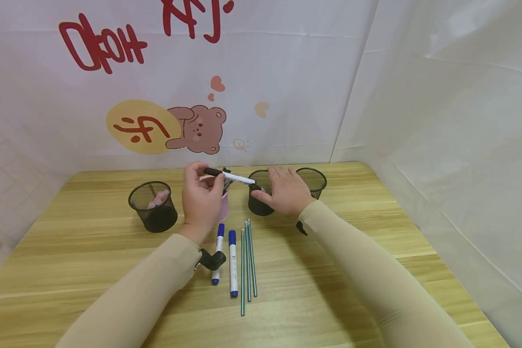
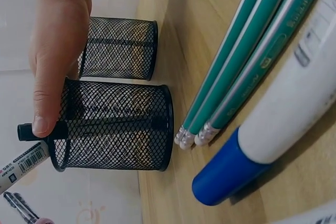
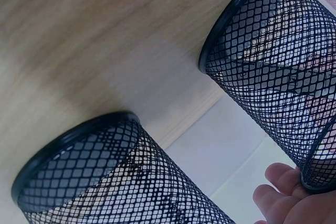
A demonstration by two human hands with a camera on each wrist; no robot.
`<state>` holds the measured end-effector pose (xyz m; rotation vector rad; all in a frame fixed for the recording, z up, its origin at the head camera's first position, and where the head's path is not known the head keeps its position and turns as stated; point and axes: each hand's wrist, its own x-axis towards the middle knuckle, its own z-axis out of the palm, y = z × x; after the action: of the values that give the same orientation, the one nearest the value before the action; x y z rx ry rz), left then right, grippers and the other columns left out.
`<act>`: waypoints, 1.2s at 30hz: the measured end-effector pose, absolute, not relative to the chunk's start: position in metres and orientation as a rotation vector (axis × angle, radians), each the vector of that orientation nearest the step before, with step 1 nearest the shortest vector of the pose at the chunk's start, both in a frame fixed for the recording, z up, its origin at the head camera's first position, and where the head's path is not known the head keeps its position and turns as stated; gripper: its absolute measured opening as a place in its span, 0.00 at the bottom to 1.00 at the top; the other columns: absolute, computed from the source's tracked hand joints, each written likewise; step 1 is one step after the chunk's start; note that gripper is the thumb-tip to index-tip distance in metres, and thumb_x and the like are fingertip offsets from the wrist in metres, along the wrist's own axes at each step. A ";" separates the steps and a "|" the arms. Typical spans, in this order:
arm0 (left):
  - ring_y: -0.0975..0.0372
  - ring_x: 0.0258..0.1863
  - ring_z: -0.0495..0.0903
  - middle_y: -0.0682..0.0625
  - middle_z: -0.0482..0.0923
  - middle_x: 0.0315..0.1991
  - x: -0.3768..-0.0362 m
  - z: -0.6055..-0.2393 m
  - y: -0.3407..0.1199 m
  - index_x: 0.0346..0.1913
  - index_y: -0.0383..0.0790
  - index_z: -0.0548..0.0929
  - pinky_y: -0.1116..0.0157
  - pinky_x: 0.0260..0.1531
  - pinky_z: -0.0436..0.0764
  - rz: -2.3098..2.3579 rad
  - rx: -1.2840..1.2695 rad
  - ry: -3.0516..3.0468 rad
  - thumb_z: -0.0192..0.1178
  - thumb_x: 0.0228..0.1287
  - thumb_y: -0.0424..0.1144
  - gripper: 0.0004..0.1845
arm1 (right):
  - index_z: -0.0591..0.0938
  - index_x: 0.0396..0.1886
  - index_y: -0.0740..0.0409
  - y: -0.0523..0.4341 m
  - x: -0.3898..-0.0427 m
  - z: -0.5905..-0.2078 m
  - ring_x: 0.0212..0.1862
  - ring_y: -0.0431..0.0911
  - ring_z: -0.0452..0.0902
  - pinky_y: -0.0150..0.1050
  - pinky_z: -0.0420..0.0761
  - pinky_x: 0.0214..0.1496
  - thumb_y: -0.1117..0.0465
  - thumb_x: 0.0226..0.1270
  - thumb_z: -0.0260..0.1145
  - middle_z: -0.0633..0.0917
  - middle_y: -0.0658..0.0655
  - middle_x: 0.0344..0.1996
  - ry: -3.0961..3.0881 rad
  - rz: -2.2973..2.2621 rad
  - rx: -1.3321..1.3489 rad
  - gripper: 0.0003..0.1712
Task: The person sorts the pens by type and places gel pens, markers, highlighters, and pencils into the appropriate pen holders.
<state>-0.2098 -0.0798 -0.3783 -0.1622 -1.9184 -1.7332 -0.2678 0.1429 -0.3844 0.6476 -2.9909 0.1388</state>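
Observation:
My left hand (image 1: 205, 189) grips a white marker (image 1: 235, 178) by its black cap end, above a pink cup (image 1: 224, 205). My right hand (image 1: 275, 189) reaches over a black mesh cup (image 1: 259, 205) and pinches the marker's other black end between thumb and forefinger, the other fingers held straight. In the left wrist view, a finger of the right hand (image 2: 50, 61) presses on the marker's black tip (image 2: 44, 130) at the rim of the mesh cup (image 2: 113, 132). The right wrist view shows only fingertips (image 3: 283, 195) beside that cup (image 3: 273, 72).
A second mesh cup (image 1: 311, 181) stands right of the hands and a third (image 1: 153, 207) at the left, holding pink things. Two blue-capped markers (image 1: 232, 263) and three green pencils (image 1: 248, 261) lie on the wooden table (image 1: 330, 290) in front. White sheets close off the back and right.

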 end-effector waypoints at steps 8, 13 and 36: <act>0.51 0.49 0.90 0.41 0.79 0.56 -0.211 -0.382 -0.076 0.61 0.33 0.69 0.73 0.48 0.87 -1.700 -0.168 -1.968 0.65 0.73 0.30 0.20 | 0.61 0.82 0.64 0.143 -0.267 -0.384 0.81 0.58 0.62 0.58 0.56 0.86 0.22 0.75 0.47 0.69 0.63 0.79 -2.991 0.120 0.649 0.57; 0.51 0.50 0.90 0.41 0.80 0.56 -0.211 -0.382 -0.074 0.60 0.34 0.71 0.64 0.54 0.88 -1.665 -0.168 -1.995 0.65 0.73 0.31 0.19 | 0.61 0.82 0.65 0.143 -0.267 -0.384 0.81 0.58 0.62 0.58 0.55 0.86 0.22 0.75 0.47 0.69 0.63 0.79 -2.996 0.116 0.649 0.57; 0.55 0.46 0.90 0.42 0.85 0.51 -0.210 -0.387 -0.071 0.56 0.34 0.81 0.55 0.49 0.90 -1.523 -0.148 -2.099 0.64 0.75 0.34 0.12 | 0.58 0.83 0.63 0.143 -0.269 -0.385 0.83 0.57 0.59 0.58 0.52 0.87 0.21 0.75 0.45 0.66 0.62 0.81 -3.006 0.116 0.639 0.58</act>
<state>-0.2101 -0.0706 -0.3870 -0.1479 -2.0988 -1.5234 -0.2690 0.1432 -0.3851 0.6388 -3.0062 0.1159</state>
